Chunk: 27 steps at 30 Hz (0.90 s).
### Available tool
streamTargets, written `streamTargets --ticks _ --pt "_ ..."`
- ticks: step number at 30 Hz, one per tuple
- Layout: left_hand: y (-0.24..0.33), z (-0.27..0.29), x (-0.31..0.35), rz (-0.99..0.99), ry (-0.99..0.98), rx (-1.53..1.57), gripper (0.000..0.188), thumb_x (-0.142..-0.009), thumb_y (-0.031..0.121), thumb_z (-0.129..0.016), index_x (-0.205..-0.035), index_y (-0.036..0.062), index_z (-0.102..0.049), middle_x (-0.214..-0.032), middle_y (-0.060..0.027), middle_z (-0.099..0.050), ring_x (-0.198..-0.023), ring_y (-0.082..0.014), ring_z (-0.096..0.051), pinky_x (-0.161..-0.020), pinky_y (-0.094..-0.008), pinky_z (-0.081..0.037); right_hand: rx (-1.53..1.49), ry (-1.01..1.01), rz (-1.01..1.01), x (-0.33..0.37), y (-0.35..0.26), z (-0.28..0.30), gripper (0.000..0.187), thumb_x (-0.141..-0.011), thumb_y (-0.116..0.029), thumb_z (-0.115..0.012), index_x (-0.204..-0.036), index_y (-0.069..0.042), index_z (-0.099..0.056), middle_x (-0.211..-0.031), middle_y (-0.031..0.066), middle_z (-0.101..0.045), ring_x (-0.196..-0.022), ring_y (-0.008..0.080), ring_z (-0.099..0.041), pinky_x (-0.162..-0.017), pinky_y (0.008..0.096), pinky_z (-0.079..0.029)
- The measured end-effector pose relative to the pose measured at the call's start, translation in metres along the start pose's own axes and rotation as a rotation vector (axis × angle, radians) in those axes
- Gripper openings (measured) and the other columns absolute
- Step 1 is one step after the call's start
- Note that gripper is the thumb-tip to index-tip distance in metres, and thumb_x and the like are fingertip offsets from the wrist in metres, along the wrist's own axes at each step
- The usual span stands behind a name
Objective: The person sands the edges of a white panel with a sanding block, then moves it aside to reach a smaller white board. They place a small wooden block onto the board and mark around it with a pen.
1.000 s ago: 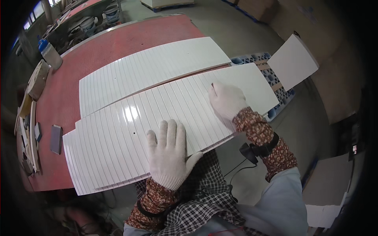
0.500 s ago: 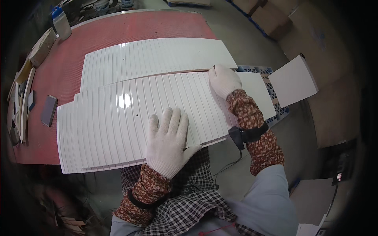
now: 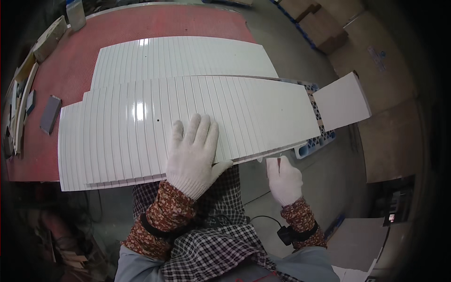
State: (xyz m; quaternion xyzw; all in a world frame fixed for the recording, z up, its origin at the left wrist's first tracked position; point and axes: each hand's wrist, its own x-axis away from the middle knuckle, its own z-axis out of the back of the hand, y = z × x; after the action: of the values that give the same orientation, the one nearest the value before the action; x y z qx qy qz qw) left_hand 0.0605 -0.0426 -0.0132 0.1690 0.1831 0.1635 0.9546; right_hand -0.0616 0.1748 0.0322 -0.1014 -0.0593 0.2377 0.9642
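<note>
A glossy white grooved panel [image 3: 197, 101] lies across the table, its near edge towards me and its right end smooth. My left hand [image 3: 193, 150], in a white knit glove, rests flat on it near that edge, fingers spread and thumb out to the right. Just off the panel's near right edge is my right hand [image 3: 286, 181], also gloved and closed. Between its fingers shows a thin reddish-brown piece, apparently folded sandpaper [image 3: 279, 161]; most of it is hidden. Another white grooved panel [image 3: 188, 55] lies behind, partly overlapped by the near one.
The red table [image 3: 51, 155] carries a grey block [image 3: 50, 114], a roll [image 3: 50, 38] and a bottle [image 3: 75, 15] at its left. Beyond the panels' right end are a blue-grey pallet [image 3: 324, 138] and a white board [image 3: 342, 102]. Stacked brown boards [image 3: 324, 30] stand far right.
My right hand has moved from the panel's far edge towards me, to just off its near right edge, still closed. My left hand stays flat on the panel. The whole view has shifted slightly.
</note>
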Motion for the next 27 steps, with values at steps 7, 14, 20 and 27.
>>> streamTargets --ticks 7,14,20,27 --pt "-0.002 -0.003 0.002 0.005 -0.027 -0.008 0.098 -0.079 0.056 -0.084 -0.150 -0.0005 -0.048 -0.155 -0.0188 -0.049 -0.150 -0.0367 -0.041 -0.125 -0.0626 -0.028 -0.057 0.031 0.146 -0.018 -0.016 -0.003 0.031 -0.106 -0.033 -0.059 -0.103 -0.002 -0.064 -0.074 0.0190 -0.070 -0.072 0.0423 -0.071 -0.067 0.0518 -0.055" --pt "0.000 0.005 -0.002 0.010 -0.030 0.026 0.097 -0.075 0.054 -0.087 -0.147 -0.0016 -0.053 -0.152 -0.0192 -0.052 -0.149 -0.0370 -0.043 -0.122 -0.0626 -0.031 0.061 -0.063 0.162 -0.049 -0.022 0.005 0.032 -0.106 -0.033 -0.056 -0.104 -0.003 -0.066 -0.078 0.0208 -0.071 -0.075 0.0434 -0.071 -0.069 0.0537 -0.056" --pt "0.000 0.004 -0.002 0.011 -0.029 0.047 0.097 -0.073 0.051 -0.088 -0.146 -0.0021 -0.053 -0.151 -0.0196 -0.052 -0.147 -0.0374 -0.044 -0.121 -0.0627 -0.032 0.226 -0.072 0.206 -0.152 -0.065 -0.005 0.046 -0.108 -0.040 -0.042 -0.114 -0.003 -0.069 -0.094 0.0241 -0.074 -0.092 0.0427 -0.073 -0.089 0.0559 -0.055" --pt "0.003 0.009 -0.002 0.016 -0.019 0.049 0.097 -0.073 0.053 -0.088 -0.146 -0.0015 -0.053 -0.152 -0.0188 -0.052 -0.146 -0.0359 -0.046 -0.121 -0.0621 -0.032 0.249 -0.046 0.256 -0.248 -0.109 -0.008 0.050 -0.108 -0.038 -0.039 -0.121 0.000 -0.068 -0.118 0.0267 -0.073 -0.112 0.0434 -0.070 -0.101 0.0539 -0.053"
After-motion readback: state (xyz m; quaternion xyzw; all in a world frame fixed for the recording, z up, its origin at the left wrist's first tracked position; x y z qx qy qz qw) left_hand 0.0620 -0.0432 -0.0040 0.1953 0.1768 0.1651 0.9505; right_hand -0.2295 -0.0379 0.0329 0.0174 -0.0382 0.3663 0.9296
